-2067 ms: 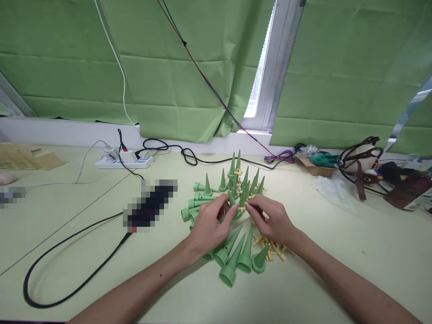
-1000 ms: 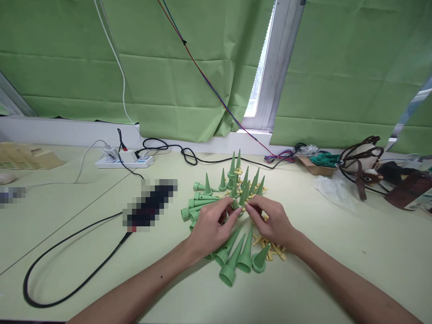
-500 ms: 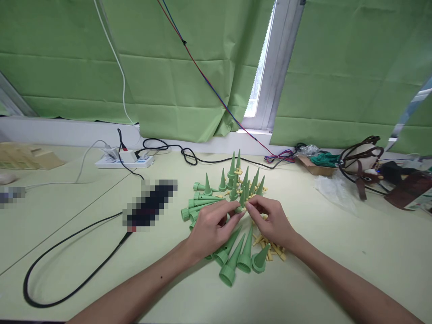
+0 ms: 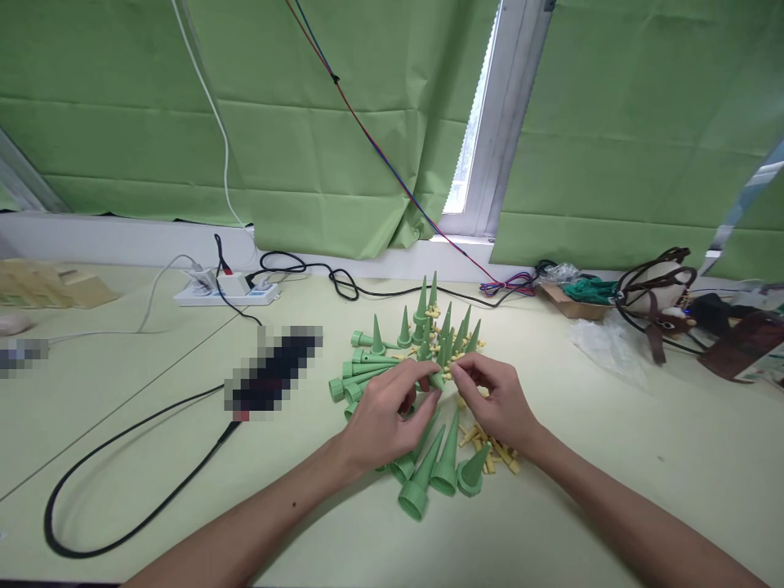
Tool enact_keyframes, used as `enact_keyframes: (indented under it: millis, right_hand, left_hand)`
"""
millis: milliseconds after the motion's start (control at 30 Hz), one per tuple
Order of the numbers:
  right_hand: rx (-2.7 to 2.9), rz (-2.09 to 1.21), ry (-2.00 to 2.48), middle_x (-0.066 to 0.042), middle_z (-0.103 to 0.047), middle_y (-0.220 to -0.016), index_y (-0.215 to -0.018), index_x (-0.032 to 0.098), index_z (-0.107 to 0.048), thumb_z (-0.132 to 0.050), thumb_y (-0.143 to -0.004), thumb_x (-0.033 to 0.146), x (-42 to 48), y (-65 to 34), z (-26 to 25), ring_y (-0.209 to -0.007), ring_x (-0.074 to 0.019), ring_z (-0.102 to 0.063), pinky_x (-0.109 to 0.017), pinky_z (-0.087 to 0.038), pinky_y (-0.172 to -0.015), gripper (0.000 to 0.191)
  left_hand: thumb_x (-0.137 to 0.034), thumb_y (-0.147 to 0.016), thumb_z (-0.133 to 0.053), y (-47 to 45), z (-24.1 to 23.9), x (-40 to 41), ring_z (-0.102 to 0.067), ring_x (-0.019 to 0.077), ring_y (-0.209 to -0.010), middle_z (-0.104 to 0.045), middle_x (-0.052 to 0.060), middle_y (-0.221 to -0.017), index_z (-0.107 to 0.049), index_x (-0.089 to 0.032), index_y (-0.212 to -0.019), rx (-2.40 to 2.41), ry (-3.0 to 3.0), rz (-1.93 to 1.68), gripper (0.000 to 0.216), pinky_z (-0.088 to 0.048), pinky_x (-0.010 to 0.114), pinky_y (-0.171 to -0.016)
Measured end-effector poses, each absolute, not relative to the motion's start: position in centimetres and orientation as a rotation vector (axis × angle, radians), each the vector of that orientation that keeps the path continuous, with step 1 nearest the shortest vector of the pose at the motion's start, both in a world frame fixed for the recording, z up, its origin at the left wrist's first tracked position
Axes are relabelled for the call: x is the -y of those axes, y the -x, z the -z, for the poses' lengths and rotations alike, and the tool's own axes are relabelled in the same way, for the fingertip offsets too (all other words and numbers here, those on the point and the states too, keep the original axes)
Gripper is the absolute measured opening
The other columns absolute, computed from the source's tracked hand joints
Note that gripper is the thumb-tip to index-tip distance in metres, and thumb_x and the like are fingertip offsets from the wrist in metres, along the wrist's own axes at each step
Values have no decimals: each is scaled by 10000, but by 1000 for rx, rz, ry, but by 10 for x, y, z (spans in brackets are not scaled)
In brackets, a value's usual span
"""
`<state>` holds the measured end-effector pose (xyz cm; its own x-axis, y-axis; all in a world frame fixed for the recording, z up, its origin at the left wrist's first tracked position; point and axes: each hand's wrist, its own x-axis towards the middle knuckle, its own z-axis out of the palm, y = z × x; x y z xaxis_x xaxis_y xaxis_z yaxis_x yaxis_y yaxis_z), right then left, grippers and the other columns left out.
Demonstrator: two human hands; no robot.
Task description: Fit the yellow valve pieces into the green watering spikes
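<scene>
My left hand [image 4: 389, 412] is closed in a pinch around a hollow green plastic spike [image 4: 437, 380]; the fingers hide part of it. Just to its right, my right hand [image 4: 496, 398] pinches at a small yellow plastic piece [image 4: 447, 374], mostly covered by the fingertips. Behind both hands several green spikes stand upright, such as this tall cone [image 4: 433, 290], with small yellow pieces among them. More spikes lie around my left hand, including a long cone [image 4: 415, 496] in front. Under my right wrist lies a pile of yellow pieces [image 4: 508, 459].
A dark pixelated object [image 4: 273, 376] with a black cable lies to the left. Along the wall are a white power strip [image 4: 226, 294] and loose black cable [image 4: 343, 282]. At the right stand a cardboard box [image 4: 569, 305], a clear plastic bag [image 4: 603, 347] and a brown bag [image 4: 741, 347].
My hands have drawn slightly apart, the right one shifting a little right. My left thumb and finger have opened somewhat wider around the green spike. The surrounding pieces look the same.
</scene>
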<state>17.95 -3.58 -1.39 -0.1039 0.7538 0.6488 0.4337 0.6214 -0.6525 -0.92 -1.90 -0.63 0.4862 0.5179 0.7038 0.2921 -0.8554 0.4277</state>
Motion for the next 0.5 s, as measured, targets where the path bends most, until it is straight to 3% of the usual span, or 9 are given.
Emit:
enact_keyframes:
  millis: [133, 233, 333, 500]
  right_hand:
    - [1700, -302, 928, 3, -541, -670, -793, 173, -575, -519, -934, 184, 36, -179, 12, -569, -106, -469, -229, -392, -525, 153]
    - [1678, -257, 913, -2, -547, -683, -809, 174, -580, -520, -933, 167, 36, -178, 11, -579, -108, -477, -235, -399, -532, 138]
    - [1672, -227, 908, 0, -534, -680, -820, 178, -576, -514, -935, 158, 37, -178, 11, -580, -111, -474, -242, -400, -536, 132]
    - [1716, -188, 895, -5, -527, -700, -835, 185, -563, -497, -943, 155, 36, -179, 13, -593, -118, -465, -258, -403, -554, 130]
  left_hand:
    - [-150, -889, -551, 9, 7, 20, -442, 76, -549, -593, 6, -854, -484, -176, -1191, -707, -2381, -1260, 311, -388, 208, -525]
    - [-206, -935, -511, 8, 5, 19, -440, 87, -560, -546, -12, -763, -520, -171, -979, -798, -2279, -1271, 57, -364, 222, -533]
    - [-253, -991, -418, 8, 0, 17, -449, 100, -570, -490, -20, -630, -510, -163, -717, -874, -2253, -1258, 302, -357, 243, -579]
    - [-332, -1008, -391, 7, -4, 17, -499, 107, -586, -552, -11, -605, -554, -150, -651, -876, -2191, -1089, 433, -369, 246, -609]
